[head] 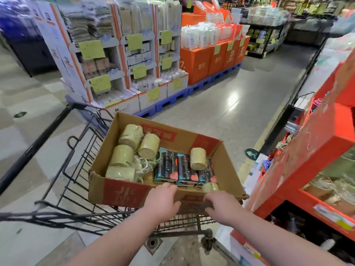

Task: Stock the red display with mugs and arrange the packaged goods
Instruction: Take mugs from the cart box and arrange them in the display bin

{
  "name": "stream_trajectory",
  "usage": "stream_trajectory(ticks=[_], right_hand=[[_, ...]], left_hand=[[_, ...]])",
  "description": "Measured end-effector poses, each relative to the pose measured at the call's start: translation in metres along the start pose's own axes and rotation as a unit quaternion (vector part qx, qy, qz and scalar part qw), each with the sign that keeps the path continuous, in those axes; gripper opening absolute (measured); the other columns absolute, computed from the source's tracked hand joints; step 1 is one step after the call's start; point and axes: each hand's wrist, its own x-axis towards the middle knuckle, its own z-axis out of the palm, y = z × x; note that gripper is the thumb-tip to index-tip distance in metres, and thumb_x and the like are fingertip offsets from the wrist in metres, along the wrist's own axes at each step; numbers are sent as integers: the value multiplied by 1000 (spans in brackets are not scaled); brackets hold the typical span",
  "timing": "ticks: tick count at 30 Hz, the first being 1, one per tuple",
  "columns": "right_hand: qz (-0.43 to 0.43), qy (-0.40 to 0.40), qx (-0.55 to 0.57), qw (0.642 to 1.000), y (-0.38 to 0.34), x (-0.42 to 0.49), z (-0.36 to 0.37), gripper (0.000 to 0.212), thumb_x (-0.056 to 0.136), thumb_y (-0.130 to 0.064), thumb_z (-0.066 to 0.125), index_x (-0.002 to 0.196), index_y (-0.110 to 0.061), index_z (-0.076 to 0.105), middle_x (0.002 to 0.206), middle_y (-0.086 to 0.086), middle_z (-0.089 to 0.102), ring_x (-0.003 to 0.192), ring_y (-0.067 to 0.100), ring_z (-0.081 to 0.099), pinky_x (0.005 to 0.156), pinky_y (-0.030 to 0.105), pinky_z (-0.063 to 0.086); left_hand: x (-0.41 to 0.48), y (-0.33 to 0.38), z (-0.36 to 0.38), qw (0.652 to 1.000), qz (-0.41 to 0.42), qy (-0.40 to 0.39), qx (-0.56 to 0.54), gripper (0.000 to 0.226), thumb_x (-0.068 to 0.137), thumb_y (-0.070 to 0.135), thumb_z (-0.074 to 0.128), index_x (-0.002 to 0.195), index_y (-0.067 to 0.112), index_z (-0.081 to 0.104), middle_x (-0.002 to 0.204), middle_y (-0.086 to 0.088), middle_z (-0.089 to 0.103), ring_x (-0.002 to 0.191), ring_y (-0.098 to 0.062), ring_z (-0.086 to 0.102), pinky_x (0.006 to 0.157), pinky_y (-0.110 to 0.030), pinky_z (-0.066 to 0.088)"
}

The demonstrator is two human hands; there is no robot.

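A cardboard box [123, 194] sits on a black wire cart [76, 169]. Several pale yellow-green wrapped mugs [148, 145] lie in it, beside a row of dark packaged goods [183, 168] with pink hearts. My left hand [162, 201] grips the box's near rim, fingers curled over the edge. My right hand [221, 205] grips the same rim further right, next to one small mug [210, 187]. The red display [315, 150] stands at the right, close to the cart.
White shelf displays [123, 60] with green price tags and orange boxes [211, 58] on blue pallets line the far side of the aisle. Grey polished floor [230, 104] lies between them and the cart. Glassware [334, 181] sits on a shelf of the red display.
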Motion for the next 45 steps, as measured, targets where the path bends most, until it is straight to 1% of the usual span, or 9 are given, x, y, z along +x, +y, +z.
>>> stream_trajectory(ticks=[9,13,21,26,30,32,35,41,45], right_hand=[[70,-37,-22,997,45,43,-8,36,90,-31,51,125,-24,55,126,3,58,114,24,56,95,32,46],[95,-63,-16,993,67,70,-8,38,90,-36,52,127,-25,54,125,2,59,113,24,57,91,31,47],[120,-126,19,985,107,122,0,34,89,-26,50,123,-24,54,120,1,60,107,22,58,86,30,48],[113,-172,38,978,124,157,18,40,89,-24,50,129,-21,50,122,3,59,107,23,58,86,31,49],[118,-217,57,967,136,180,40,36,89,-20,50,124,-15,53,123,7,58,110,25,57,85,31,47],[131,-232,74,961,141,188,51,32,89,-19,52,120,-12,54,119,8,60,108,25,58,81,29,46],[156,-241,103,952,146,198,67,28,89,-22,56,113,-10,53,116,10,61,105,27,60,75,28,44],[185,-256,119,941,147,211,90,41,91,-41,55,114,-6,52,116,11,62,108,28,60,80,31,47],[217,-255,152,930,146,212,96,34,91,-34,54,112,-8,53,116,11,62,108,29,60,81,33,48]], left_hand=[[15,-16,-2,999,-19,4,-33,49,91,40,51,137,24,44,133,2,50,119,-19,49,103,-36,41],[32,-25,-6,999,-39,4,-37,50,92,36,50,140,24,41,138,2,47,124,-18,46,107,-37,38],[104,-16,-2,997,-57,-58,-18,54,92,37,49,143,23,37,140,0,46,127,-17,45,109,-35,37],[141,-12,11,992,-68,-104,-15,55,93,38,47,144,24,34,139,0,46,125,-18,46,107,-34,39],[163,-15,23,987,-78,-143,-12,51,91,40,47,139,24,40,138,1,47,122,-19,48,104,-33,39],[171,-16,30,984,-82,-160,-18,51,91,40,48,138,24,42,137,1,47,122,-19,48,103,-33,39],[181,-16,40,979,-84,-185,-22,50,90,40,48,138,24,42,136,1,48,121,-20,48,102,-30,39],[198,-15,58,968,-91,-227,-50,49,91,36,50,138,22,43,141,1,45,124,-20,47,104,-31,38],[208,-11,68,961,-103,-251,-59,49,92,36,50,139,23,43,144,0,41,127,-20,44,107,-31,35]])
